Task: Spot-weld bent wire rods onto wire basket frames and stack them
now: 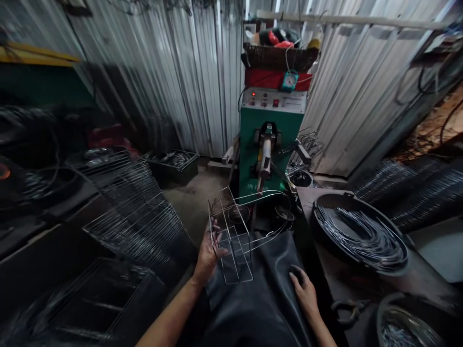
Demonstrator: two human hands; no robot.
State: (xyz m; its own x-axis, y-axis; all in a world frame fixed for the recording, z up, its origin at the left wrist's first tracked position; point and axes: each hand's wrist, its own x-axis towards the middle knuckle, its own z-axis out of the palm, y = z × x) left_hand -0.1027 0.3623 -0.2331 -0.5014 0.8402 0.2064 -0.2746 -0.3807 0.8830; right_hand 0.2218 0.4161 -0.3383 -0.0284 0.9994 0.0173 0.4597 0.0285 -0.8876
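Observation:
My left hand (pixel 209 250) is closed around the side of a small wire basket (pixel 237 246), a box-shaped frame of thin metal rods held up over my lap. A long bent wire loop (pixel 269 193) reaches from the basket to the right, toward the front of the green machine. On the right, my right hand (pixel 306 291) rests by the dark apron (pixel 267 270), apart from the basket. Its fingers are loosely bent and spread, with nothing seen in them. Ahead stands the green welding machine (pixel 249 144), whose electrode arm (pixel 265 156) points toward me.
To the right, a round pan (pixel 398 236) of curved wires sits on a bench (pixel 325 250), near a bowl (pixel 383 313) of short metal pieces. Blurred wire racks (pixel 137 217) are stacked at left, with a metal-filled bin (pixel 188 166) behind. Corrugated metal walls (pixel 202 77) enclose the back.

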